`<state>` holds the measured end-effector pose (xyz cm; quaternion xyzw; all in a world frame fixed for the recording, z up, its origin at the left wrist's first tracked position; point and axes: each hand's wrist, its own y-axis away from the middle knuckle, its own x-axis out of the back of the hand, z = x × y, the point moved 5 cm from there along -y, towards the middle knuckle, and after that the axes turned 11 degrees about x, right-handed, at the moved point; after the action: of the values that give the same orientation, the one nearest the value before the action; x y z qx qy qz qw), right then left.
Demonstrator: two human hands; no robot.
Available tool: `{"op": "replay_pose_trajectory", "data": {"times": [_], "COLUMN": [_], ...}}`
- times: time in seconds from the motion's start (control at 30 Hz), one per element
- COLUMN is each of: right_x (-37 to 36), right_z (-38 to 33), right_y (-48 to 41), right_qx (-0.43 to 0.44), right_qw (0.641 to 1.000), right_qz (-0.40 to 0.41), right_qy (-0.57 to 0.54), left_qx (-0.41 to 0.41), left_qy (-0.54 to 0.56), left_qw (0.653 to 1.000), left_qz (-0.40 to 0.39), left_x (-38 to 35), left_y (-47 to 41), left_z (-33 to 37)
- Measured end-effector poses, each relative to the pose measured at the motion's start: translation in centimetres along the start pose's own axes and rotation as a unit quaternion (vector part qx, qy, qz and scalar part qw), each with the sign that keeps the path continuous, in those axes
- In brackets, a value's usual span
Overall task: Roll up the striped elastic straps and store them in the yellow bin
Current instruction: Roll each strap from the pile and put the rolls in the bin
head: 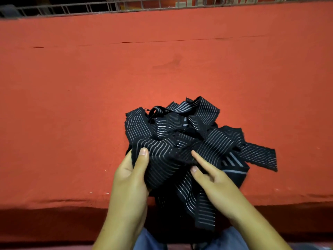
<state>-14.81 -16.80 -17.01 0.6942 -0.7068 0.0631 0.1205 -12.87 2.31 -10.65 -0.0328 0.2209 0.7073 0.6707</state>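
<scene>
Straps (180, 134), black with thin pale stripes, lie heaped in a loose tangle on a red cloth (162, 69) that covers a wide table, near its front edge and just right of centre. The cloth shows a long crease running across its far half and a faint stain near the middle. Beyond the far edge stands a metal wire rail (72, 9) against a dark room; what lies behind it is too dim to make out.

The pieces point every way, with no shared direction. One flat end runs out to the right of the heap, another juts toward the far side, and one length hangs over the front edge toward the person's lap, its long axis pointing back at the wearer. The stripes follow each piece's length.

The person's left hand (129, 177) grips the heap's near-left side, thumb pressed on top and fingers hidden beneath. The right hand (216, 179) pinches a fold of the straps between thumb and a straight forefinger at the heap's near side; its other fingers are out of sight under the fabric. Blue trousers (230, 239) show at the bottom edge.
</scene>
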Motion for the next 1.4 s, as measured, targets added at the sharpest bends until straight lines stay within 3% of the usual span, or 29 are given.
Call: {"op": "replay_pose_trajectory", "data": {"times": [0.23, 0.5, 0.63, 0.77, 0.87, 0.97, 1.13, 1.4], "right_x": [0.9, 0.3, -0.4, -0.3, 0.4, 0.7, -1.6, -2.2], "right_z": [-1.0, -0.1, 0.4, 0.8, -0.6, -3.5, -7.0, -8.7], "right_y": [0.6, -0.1, -1.1, -0.9, -0.3, 1.0, 2.1, 3.0], "right_qx": [0.066, 0.017, 0.014, 0.026, 0.061, 0.095, 0.11, 0.126], "right_qw": [0.997, 0.995, 0.984, 0.985, 0.99, 0.988, 0.969, 0.959], "right_qz": [0.029, -0.036, -0.046, -0.025, 0.057, 0.12, 0.03, 0.075], "right_qy": [0.024, 0.094, 0.169, 0.17, 0.114, -0.016, -0.219, -0.243], "left_qx": [-0.009, -0.002, 0.016, -0.007, -0.028, -0.042, -0.08, -0.021], "left_qy": [0.038, 0.031, 0.046, 0.02, 0.018, -0.026, -0.127, -0.087], "left_qw": [0.999, 0.998, 0.998, 1.0, 0.998, 0.997, 0.985, 0.981], "left_qz": [0.01, -0.05, -0.045, -0.02, -0.049, -0.051, -0.09, -0.171], "left_x": [0.4, -0.1, -0.1, 0.5, 0.3, 0.1, -0.8, -0.9], "left_y": [0.2, 1.1, 2.0, 2.0, 1.9, 2.0, 2.7, 3.9], "left_z": [0.3, 0.7, 1.5, 2.4, 2.1, 1.4, 0.7, 0.0]}}
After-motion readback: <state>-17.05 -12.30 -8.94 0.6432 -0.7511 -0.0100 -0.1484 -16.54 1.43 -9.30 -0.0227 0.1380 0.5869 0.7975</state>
